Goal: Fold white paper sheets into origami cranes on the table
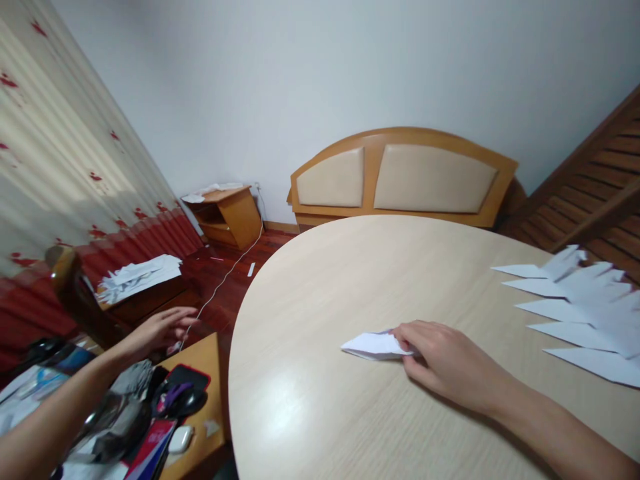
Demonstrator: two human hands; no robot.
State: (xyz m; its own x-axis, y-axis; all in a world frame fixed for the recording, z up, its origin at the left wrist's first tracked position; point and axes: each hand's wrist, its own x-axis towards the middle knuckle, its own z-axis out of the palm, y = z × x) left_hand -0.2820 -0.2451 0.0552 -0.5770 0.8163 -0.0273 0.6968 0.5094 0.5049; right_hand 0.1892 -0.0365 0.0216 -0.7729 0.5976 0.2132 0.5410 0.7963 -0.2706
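A piece of folded white paper with a pointed left end lies low over the round table. My right hand is closed on its right end, thumb below and fingers above. My left hand is off the table's left side, above a cluttered side table. Its fingers are stretched out and slightly blurred, with nothing seen in them. Several folded white paper pieces stand in an overlapping row at the round table's right edge, their points facing left.
On the side table are a dark phone, a black mouse, a white case and booklets. A stack of white paper rests on a chair behind. A cable crosses the floor; a headboard stands beyond.
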